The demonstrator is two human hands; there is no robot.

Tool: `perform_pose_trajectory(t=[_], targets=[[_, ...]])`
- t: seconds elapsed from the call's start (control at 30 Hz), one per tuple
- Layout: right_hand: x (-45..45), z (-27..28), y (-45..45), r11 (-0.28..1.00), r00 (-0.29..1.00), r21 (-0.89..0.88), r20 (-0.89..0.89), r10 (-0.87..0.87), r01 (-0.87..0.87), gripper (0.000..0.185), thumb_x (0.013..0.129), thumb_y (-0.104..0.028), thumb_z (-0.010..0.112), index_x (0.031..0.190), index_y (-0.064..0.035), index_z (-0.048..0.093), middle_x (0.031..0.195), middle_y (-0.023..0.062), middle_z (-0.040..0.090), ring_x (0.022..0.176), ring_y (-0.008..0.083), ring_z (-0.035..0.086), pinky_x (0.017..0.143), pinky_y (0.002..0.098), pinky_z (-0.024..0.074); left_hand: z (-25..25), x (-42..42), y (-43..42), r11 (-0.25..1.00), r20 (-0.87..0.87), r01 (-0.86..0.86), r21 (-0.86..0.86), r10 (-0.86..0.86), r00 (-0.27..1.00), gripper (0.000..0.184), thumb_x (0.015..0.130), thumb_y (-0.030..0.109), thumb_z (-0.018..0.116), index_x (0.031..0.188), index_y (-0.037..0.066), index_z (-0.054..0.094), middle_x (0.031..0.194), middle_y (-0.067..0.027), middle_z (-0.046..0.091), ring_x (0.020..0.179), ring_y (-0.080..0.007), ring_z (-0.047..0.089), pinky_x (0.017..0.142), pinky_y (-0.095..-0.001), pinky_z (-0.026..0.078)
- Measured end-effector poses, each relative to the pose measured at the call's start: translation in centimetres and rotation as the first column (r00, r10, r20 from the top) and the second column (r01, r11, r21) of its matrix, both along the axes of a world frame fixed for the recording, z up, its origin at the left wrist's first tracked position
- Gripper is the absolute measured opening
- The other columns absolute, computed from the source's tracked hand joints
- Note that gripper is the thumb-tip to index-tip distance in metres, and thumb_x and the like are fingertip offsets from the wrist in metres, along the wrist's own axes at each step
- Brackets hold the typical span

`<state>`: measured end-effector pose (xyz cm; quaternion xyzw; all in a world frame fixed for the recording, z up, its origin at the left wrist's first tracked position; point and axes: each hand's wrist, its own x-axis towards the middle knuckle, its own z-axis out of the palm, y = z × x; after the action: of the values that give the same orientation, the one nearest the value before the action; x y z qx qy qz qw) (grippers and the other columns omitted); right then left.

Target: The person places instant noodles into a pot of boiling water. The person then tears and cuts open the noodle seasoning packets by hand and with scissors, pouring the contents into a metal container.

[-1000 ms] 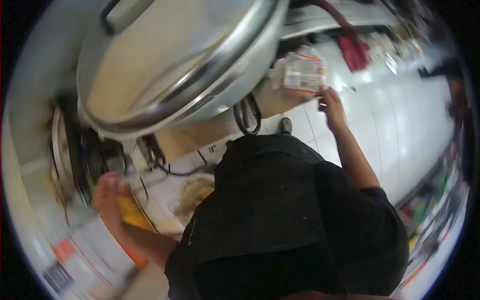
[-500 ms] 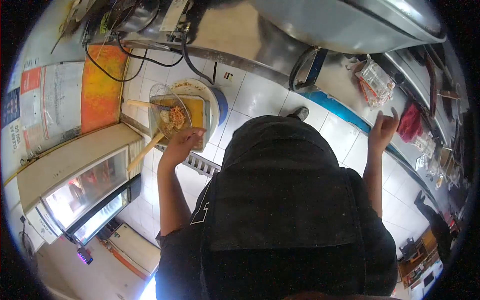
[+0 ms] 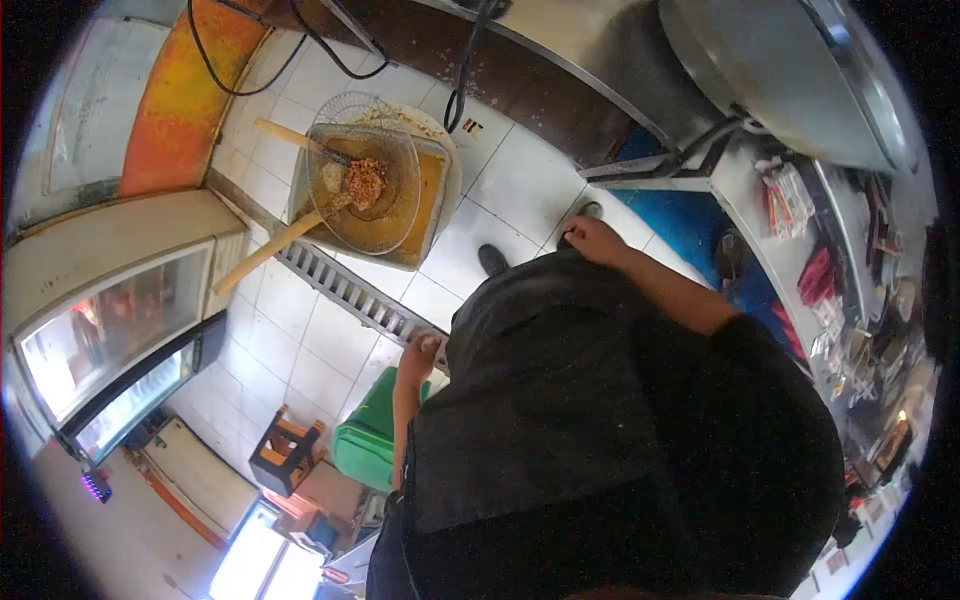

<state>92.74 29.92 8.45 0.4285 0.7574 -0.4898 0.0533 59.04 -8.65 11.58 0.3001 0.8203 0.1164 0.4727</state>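
My left hand (image 3: 418,358) hangs at my left side, close to my black apron (image 3: 560,330), its fingers curled in with nothing visible in them. In front of my belly, my right hand (image 3: 592,241) is bent across the apron with its fingers folded in, and I see nothing held there. Ahead and to the left, a wire strainer (image 3: 395,222) with reddish-brown crumbly bits (image 3: 366,184) lies across a rectangular tub (image 3: 432,215). Two wooden handles (image 3: 265,258) stick out over the tub's left side. Neither hand touches them.
A metal floor grate (image 3: 350,297) runs between the tub and my left hand. A green bin (image 3: 365,435) and a dark stool (image 3: 285,450) stand to the left. Steel counters with a large metal pan (image 3: 790,75) are at the upper right. Hoses hang along the counter front.
My view has turned and shifted toward the tub. My right hand has come in from the right to the front of my body. My left hand has dropped from beside the tub to my side.
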Motion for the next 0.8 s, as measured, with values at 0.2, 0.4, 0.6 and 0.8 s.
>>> perform_pose_trajectory(t=[0.2, 0.4, 0.6, 0.8], targets=[[-7.1, -16.1, 6.5, 0.982, 0.925, -0.081, 0.33, 0.189, -0.172, 0.022, 0.091, -0.027, 0.065, 0.098, -0.0072, 0.073, 0.098, 0.0175, 0.072, 0.095, 0.0357, 0.068, 0.086, 0.0454, 0.0535, -12.4, 5.1, -12.0, 0.988, -0.011, -0.154, 0.005, 0.154, 0.988, 0.059, 0.098, 0.055, 0.053, 0.116, 0.0, 0.066, 0.111, -0.0298, 0.067, 0.109, -0.0491, 0.062, 0.09, -0.0527, 0.05], [-15.4, -47.7, 14.6, 0.95, 0.892, 0.113, 0.389, 0.229, -0.293, 0.024, 0.092, -0.026, 0.059, 0.106, -0.0083, 0.069, 0.104, 0.0206, 0.072, 0.099, 0.0398, 0.068, 0.09, 0.0489, 0.0532, -10.0, 18.5, -5.7, 0.717, 0.099, -0.344, -0.606, 0.497, 0.862, 0.062, 0.099, 0.054, 0.051, 0.124, -0.002, 0.061, 0.119, -0.0352, 0.062, 0.114, -0.0508, 0.059, 0.092, -0.0525, 0.048], [-27.7, -61.8, 22.4, 0.984, 0.899, 0.059, 0.419, 0.131, -0.17, 0.052, 0.092, -0.035, 0.067, 0.132, -0.0036, 0.056, 0.121, 0.0277, 0.063, 0.112, 0.041, 0.064, 0.1, 0.0491, 0.0507, -19.3, 24.7, 14.0, 0.601, 0.056, -0.642, -0.477, 0.749, 0.66, 0.061, 0.099, 0.053, 0.052, 0.125, -0.001, 0.062, 0.118, -0.0341, 0.062, 0.113, -0.0498, 0.059, 0.092, -0.0518, 0.048], [-34.4, -66.5, 24.1, 0.864, 0.984, 0.502, 0.135, -0.114, 0.032, 0.049, 0.087, -0.037, 0.072, 0.112, 0.0024, 0.057, 0.099, 0.0242, 0.065, 0.098, 0.0402, 0.066, 0.084, 0.0508, 0.0535, -29.7, 24.3, 24.0, 0.572, 0.045, -0.736, -0.361, 0.799, 0.599, 0.059, 0.099, 0.052, 0.052, 0.125, 0.0, 0.062, 0.117, -0.0331, 0.063, 0.112, -0.0487, 0.06, 0.092, -0.0511, 0.048]])
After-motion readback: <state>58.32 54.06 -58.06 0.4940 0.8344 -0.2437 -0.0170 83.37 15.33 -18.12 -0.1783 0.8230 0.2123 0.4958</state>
